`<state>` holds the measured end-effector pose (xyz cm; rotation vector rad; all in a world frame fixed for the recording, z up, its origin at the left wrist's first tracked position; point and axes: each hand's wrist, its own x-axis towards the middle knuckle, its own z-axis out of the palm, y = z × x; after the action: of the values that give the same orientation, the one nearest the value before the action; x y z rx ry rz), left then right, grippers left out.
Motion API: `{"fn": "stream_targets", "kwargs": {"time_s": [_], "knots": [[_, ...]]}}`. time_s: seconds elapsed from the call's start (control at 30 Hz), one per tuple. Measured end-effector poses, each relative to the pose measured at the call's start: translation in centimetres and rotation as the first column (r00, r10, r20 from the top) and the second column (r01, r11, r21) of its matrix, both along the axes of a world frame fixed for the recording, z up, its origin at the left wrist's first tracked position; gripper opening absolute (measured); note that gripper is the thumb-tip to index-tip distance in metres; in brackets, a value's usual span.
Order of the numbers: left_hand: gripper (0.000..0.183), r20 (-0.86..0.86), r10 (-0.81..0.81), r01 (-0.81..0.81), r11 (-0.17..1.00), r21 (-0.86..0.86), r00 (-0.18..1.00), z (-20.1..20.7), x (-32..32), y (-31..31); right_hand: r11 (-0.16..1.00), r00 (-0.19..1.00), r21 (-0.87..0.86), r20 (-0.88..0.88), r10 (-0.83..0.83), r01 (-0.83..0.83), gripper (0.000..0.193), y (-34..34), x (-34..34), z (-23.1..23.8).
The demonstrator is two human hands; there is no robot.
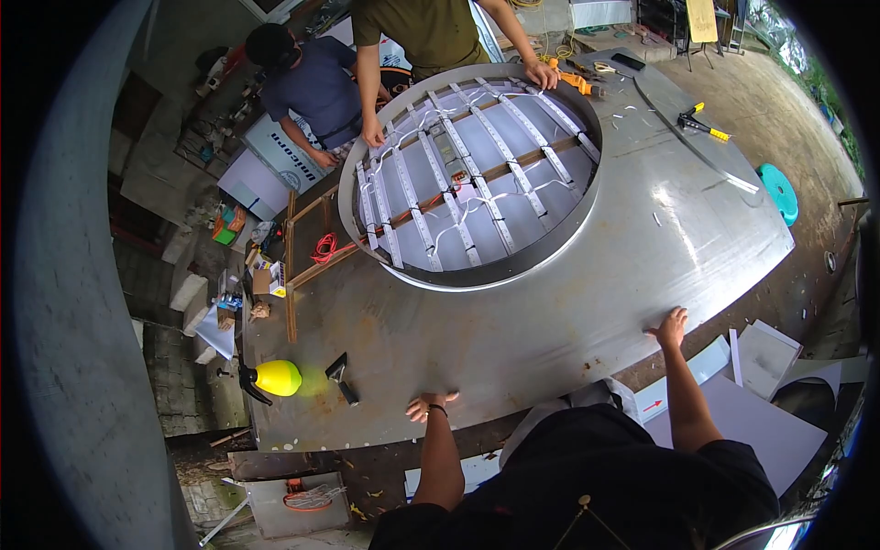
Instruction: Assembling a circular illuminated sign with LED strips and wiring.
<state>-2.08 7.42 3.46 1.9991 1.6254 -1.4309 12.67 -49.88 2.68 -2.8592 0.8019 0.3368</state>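
Note:
My left hand lies on the near edge of a grey metal table, fingers apart and holding nothing. Farther right, my right hand leans on the same edge, also with its fingers spread. Beyond both hands stands a large round light box with a dark rim. Rows of LED strips joined by white wires cross its inside. Near my left hand lie a black squeegee-like tool and a yellow spray bottle tipped on its side.
Across the table, a person in an olive shirt touches the light box's rim; another in dark blue is at the left. An orange power tool, a curved metal strip, and a yellow-black tool lie right. A teal stool stands beyond.

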Motion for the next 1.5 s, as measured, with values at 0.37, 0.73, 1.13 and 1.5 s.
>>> {"fn": "stream_targets", "kwargs": {"time_s": [0.37, 0.73, 1.13, 1.5], "knots": [[0.113, 0.046, 0.051, -0.054, 0.997, 0.049, 0.998, -0.4, 0.1, -0.1, 1.000, 1.000, -0.004, 0.007, 0.014, -0.014, 0.121, -0.3, 0.0, -0.5], [0.118, 0.098, 0.103, -0.112, 0.989, 0.093, 0.990, -0.9, 0.1, 0.1, 1.000, 1.000, 0.019, 0.009, 0.002, -0.002, 0.122, -0.4, 0.0, -0.5], [0.125, 0.154, 0.154, -0.176, 0.975, 0.139, 0.976, -1.4, 0.5, 0.1, 0.999, 1.000, 0.032, 0.007, -0.013, 0.013, 0.122, -0.3, 0.1, -0.4], [0.132, 0.206, 0.199, -0.236, 0.955, 0.177, 0.958, -1.9, 0.7, 0.3, 1.000, 1.000, -0.001, 0.014, 0.008, -0.008, 0.119, 0.0, 0.0, -0.1]]}}
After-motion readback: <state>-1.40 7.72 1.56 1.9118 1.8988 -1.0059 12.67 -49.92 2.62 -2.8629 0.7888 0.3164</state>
